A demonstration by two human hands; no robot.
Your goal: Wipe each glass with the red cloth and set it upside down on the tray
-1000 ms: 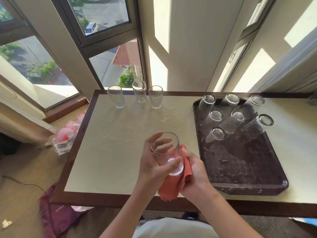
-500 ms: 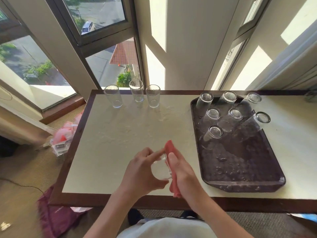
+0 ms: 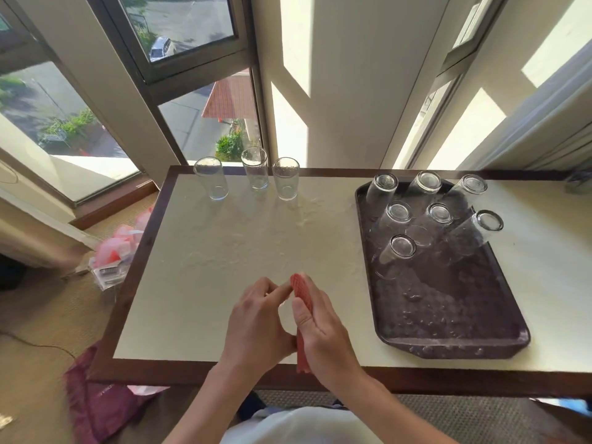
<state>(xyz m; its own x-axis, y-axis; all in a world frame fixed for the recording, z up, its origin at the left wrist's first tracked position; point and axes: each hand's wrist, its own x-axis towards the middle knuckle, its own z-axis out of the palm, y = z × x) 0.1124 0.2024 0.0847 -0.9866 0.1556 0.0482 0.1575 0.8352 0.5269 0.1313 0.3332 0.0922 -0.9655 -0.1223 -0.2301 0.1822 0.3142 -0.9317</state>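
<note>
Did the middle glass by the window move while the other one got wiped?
No. The middle glass stands at the same spot by the far edge of the table as before. Only the camera view shifted a little.

Both forearms (image 3: 205, 403) bare; a pale, whitish top (image 3: 302, 426) covers the torso.

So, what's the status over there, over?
Left hand grips a glass; right hand presses the red cloth against it. Seven glasses upside down on tray, three upright glasses waiting. Path to tray clear.
</note>
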